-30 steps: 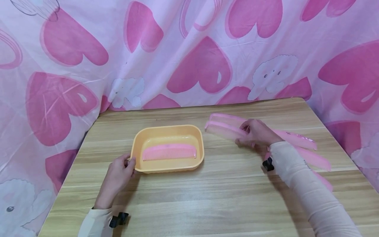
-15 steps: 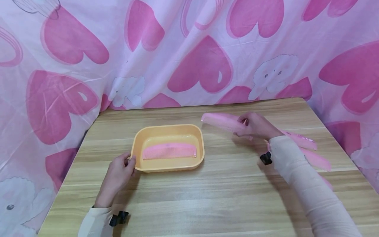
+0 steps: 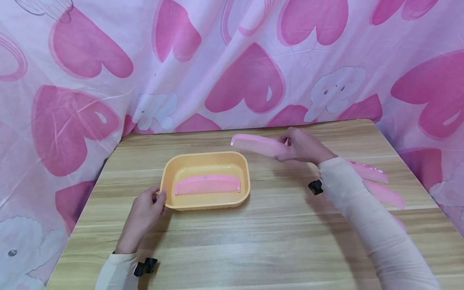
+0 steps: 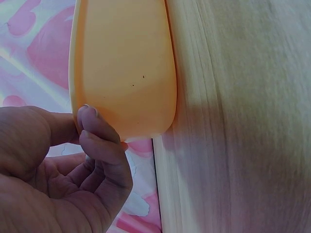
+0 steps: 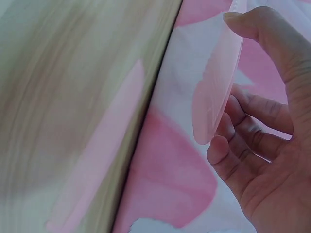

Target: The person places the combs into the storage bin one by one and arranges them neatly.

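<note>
In the head view my left hand (image 3: 145,213) pinches the left rim of a shallow yellow plastic basin (image 3: 208,204). Its thumb and curled fingers at the rim appear closer in the left wrist view. One pink comb (image 3: 207,185) lies inside the basin with its teeth toward me. My right hand (image 3: 302,146) grips a second pink comb (image 3: 253,143) by one end, raised above the table behind the basin's right corner. In the right wrist view, the thumb presses one face of this held comb (image 5: 218,92) and the fingers back the other.
On the right side of the wooden table (image 3: 253,249), several more pink combs (image 3: 386,195) lie partly hidden under the right forearm. One has a printed pattern (image 3: 369,171). A pink heart-print cloth (image 3: 246,80) hangs behind the table and at its sides.
The right hand has lifted a comb from the table and carried it up and left toward the basin. The left hand and basin have stayed in place.
</note>
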`<state>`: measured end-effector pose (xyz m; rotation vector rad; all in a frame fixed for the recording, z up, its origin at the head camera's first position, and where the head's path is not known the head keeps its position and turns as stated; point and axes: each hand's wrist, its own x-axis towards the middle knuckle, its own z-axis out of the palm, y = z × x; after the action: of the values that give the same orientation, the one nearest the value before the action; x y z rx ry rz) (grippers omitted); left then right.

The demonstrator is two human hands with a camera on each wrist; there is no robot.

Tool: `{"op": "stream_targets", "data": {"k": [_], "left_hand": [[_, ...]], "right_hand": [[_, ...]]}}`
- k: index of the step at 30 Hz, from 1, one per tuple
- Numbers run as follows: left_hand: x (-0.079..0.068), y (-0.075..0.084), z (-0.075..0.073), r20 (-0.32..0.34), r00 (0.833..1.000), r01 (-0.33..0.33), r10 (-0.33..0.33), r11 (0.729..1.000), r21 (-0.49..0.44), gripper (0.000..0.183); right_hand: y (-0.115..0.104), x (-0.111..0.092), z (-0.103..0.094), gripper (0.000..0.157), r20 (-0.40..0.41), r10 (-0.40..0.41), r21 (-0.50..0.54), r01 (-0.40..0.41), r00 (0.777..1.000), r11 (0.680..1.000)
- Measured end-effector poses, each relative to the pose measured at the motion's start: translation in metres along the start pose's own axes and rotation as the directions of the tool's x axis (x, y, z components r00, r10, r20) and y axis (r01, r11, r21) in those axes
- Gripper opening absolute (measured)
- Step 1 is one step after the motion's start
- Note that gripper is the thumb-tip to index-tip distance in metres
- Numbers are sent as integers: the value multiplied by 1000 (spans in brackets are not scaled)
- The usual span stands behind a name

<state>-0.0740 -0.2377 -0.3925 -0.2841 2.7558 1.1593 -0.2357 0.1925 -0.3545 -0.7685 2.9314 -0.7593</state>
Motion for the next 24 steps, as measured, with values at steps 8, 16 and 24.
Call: {"op": "stream_targets", "data": {"k": [8,16,24], "left_hand": [[0,-2,0,-14,1000,-14,14,1000,-5,38],[1,-2,0,-22,999,-38,38,999,-8,38],[2,-2,0,-22,999,-40,40,999,-5,39]], "right_hand": [[-36,19,6,41,15,-79,45,78,997,996],[-64,33,17,45,52,-159,61,155,986,986],[-93,44,37,49,95,-194,41,190,976,981]]}}
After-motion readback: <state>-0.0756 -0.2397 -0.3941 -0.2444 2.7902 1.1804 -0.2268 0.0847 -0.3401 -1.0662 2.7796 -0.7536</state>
